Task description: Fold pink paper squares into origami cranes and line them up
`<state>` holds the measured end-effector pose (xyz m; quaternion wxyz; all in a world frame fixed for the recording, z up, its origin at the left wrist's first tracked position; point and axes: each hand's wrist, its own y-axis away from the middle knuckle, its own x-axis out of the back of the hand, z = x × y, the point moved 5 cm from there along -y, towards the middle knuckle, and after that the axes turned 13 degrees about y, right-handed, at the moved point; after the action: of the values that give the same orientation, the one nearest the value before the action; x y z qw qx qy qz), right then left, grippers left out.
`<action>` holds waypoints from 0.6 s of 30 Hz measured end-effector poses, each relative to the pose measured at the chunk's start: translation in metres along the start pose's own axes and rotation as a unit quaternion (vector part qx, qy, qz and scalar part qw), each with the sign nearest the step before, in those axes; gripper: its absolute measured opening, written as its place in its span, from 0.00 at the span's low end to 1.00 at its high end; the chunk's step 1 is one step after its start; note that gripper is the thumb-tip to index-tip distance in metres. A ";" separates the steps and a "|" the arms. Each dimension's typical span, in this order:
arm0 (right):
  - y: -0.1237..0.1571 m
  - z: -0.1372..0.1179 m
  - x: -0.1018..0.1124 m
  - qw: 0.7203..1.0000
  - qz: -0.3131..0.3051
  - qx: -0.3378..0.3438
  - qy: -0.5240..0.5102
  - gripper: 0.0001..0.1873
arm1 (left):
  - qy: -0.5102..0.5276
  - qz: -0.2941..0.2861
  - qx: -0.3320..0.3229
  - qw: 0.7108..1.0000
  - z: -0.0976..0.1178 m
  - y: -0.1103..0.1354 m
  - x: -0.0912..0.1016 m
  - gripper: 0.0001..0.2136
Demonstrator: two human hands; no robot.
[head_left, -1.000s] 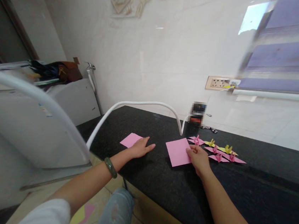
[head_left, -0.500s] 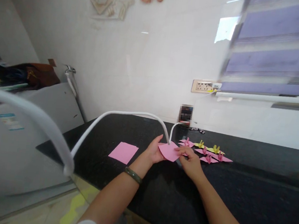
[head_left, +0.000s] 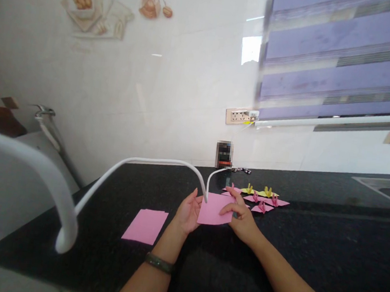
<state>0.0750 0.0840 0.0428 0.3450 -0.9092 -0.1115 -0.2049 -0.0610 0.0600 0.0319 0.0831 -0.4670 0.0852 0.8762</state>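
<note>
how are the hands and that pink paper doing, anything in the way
Right hand holding pink sheet by its right side; left hand at its left edge. White tube overlaps sheet in view, contact unclear.

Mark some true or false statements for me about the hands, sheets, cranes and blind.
1. The right hand holds a pink sheet. True.
2. The blind is mostly green. False: the blind is mostly purple.
3. The left hand is at the pink sheet's left edge. True.
4. The other sheets lie right of the cranes. False: the other sheets lie left of the cranes.
5. Two cranes are yellow. True.
</note>
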 end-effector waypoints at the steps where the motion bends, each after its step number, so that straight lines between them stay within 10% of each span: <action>1: 0.001 -0.002 0.000 1.000 -0.010 0.000 -0.008 0.04 | -0.014 0.010 0.008 1.000 -0.002 0.000 0.002 0.19; 8: 0.002 0.000 0.001 1.000 -0.008 -0.012 -0.010 0.09 | -0.068 0.074 -0.070 0.992 -0.006 -0.007 0.013 0.14; 18: 0.004 0.022 -0.002 0.989 0.020 -0.146 -0.012 0.13 | -0.145 0.012 -0.092 0.985 -0.010 0.000 0.002 0.21</action>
<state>0.0806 0.0957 0.0250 0.2115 -0.9542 -0.0668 -0.2008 -0.0542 0.0579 0.0248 0.0408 -0.3392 -0.0028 0.9398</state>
